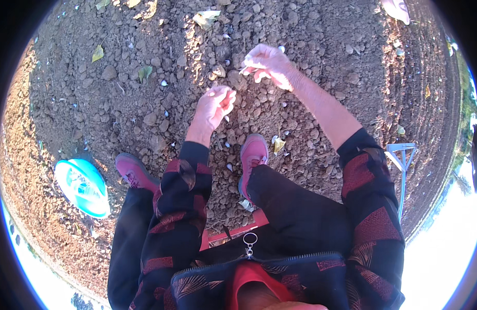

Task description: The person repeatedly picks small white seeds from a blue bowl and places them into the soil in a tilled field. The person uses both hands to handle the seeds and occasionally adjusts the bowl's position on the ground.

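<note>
My left hand [217,104] is curled palm up over the soil, with its fingers bent; whether something lies within them is hard to tell. Farther forward and to the right, my right hand [266,65] hangs over the clods with thumb and fingers pinched around something small and pale, too blurred to name. Small white garlic cloves [229,167] lie scattered on the cloddy soil [199,128], some in rough lines. One clove [164,83] is left of my hands, and another white piece [281,49] is just beyond my right wrist.
A bright blue plastic basin [83,188] stands at left beside my pink shoe [135,170]; the other shoe [254,155] is in the middle. A metal-handled tool [402,162] lies at right. Part of a red frame [238,231] shows beneath me. Dry leaves [279,145] dot the soil.
</note>
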Demonstrator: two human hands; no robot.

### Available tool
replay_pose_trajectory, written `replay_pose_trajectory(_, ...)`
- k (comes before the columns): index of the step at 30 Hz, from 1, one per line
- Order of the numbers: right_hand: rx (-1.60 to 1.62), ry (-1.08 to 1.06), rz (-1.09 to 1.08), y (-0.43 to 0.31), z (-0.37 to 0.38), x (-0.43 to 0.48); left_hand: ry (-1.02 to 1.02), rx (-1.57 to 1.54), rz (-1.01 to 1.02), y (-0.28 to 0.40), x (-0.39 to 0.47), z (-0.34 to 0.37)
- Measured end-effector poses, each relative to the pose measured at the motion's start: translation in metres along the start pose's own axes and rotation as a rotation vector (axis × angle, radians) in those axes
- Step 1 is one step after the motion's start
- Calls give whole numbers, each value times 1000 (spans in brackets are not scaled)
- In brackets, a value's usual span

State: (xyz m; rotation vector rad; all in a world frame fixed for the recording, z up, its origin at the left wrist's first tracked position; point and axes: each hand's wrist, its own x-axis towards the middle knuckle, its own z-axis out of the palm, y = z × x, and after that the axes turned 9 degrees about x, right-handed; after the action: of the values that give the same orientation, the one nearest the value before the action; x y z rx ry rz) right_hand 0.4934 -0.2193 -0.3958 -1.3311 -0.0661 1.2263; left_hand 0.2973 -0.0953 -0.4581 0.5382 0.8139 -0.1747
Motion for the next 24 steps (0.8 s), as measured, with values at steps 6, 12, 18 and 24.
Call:
replay_pose_trajectory(6, -424, 335, -132, -107, -76, 22, 198, 226, 21, -7, -44, -37)
replay_pose_trajectory(12, -529, 615, -202, -68, -140, 81, 261, 229, 116, -7, -68, -62)
replay_pose_trajectory(18, -1340, 686, -403, -21, -146, 119, 227, 182, 173, -1, -77, -85)
replay_pose_trajectory(24, -1644, 667, -450, -12, -158, 138, 239, 230, 186, 6, -65, -75)
